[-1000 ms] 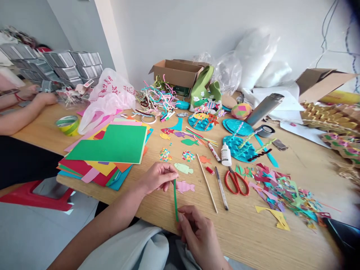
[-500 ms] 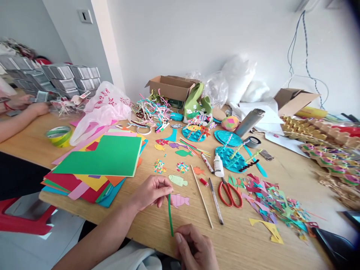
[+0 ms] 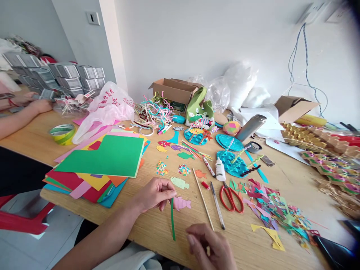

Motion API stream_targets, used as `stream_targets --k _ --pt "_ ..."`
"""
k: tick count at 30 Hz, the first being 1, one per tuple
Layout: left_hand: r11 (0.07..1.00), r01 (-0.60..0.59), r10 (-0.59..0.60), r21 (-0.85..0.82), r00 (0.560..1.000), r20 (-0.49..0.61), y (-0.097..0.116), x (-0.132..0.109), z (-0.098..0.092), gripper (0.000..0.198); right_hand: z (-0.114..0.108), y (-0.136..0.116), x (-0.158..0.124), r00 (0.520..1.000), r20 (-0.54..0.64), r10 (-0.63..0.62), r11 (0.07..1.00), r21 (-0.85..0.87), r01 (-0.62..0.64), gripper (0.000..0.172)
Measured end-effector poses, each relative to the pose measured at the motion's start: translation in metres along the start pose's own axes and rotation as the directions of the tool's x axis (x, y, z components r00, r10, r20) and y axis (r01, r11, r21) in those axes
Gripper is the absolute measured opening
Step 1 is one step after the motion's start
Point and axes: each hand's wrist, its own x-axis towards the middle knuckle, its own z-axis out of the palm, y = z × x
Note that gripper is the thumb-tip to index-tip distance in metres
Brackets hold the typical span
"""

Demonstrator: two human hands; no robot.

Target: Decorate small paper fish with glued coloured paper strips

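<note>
The left hand (image 3: 158,193) pinches a green strip (image 3: 172,222); the right hand (image 3: 213,245) curls half-open

Here's my light wooden table (image 3: 247,238), and it's packed! Off to my left sits a stack of coloured paper (image 3: 104,157), green on top, with a roll of yellow-green tape (image 3: 68,138) past it. Straight ahead, a pale green paper fish (image 3: 180,183), a pink paper fish (image 3: 182,203) just nearer me, and beyond them two confetti heaps (image 3: 184,170)! Swing right: thin wooden stick (image 3: 201,197), then a pen (image 3: 218,206), then red-handled scissors (image 3: 230,192), a white squeeze bottle (image 3: 220,170) upright just behind. And further right, look, paper scraps (image 3: 281,206) sprawl everywhere!
</note>
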Motion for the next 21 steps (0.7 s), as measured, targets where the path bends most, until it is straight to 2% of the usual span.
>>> stream_targets --k 2,4,6,8,10,11,15,21 --pt "1.000 -0.002 0.002 0.008 1.000 0.006 -0.001 0.001 0.000 0.033 -0.029 -0.011 0.026 0.995 0.011 -0.101 0.988 -0.119 0.102 0.018" --pt "1.000 -0.001 0.001 0.019 1.000 0.009 -0.002 0.001 -0.001 0.032 -0.058 -0.017 0.063 0.988 -0.014 -0.154 0.958 -0.248 0.146 0.018" --pt "1.000 -0.011 0.011 0.020 1.000 0.010 -0.002 0.002 -0.001 0.033 -0.081 -0.014 0.107 0.987 -0.068 -0.147 0.922 -0.371 0.112 0.024" --pt "1.000 -0.021 0.021 0.015 1.000 0.008 -0.002 0.002 -0.002 0.034 -0.094 -0.002 0.153 0.995 -0.038 -0.096 0.845 -0.531 0.061 0.026" --pt "1.000 -0.028 0.028 0.005 1.000 0.002 -0.001 0.002 -0.002 0.036 -0.098 0.015 0.192 0.996 0.092 -0.016 0.670 -0.738 0.079 0.027" --pt "1.000 -0.029 0.029 -0.001 1.000 0.000 -0.001 0.002 -0.002 0.037 -0.097 0.024 0.208 0.993 0.120 0.017 0.634 -0.769 0.082 0.026" --pt "0.999 -0.035 0.035 -0.025 0.999 0.001 -0.002 0.003 -0.004 0.038 -0.090 0.053 0.246 0.981 0.169 0.100 0.547 -0.833 0.087 0.022" --pt "0.999 -0.040 0.040 -0.028 0.999 0.025 -0.004 0.004 -0.004 0.037 -0.081 0.067 0.262 0.965 0.171 0.200 0.470 -0.881 0.059 0.019"
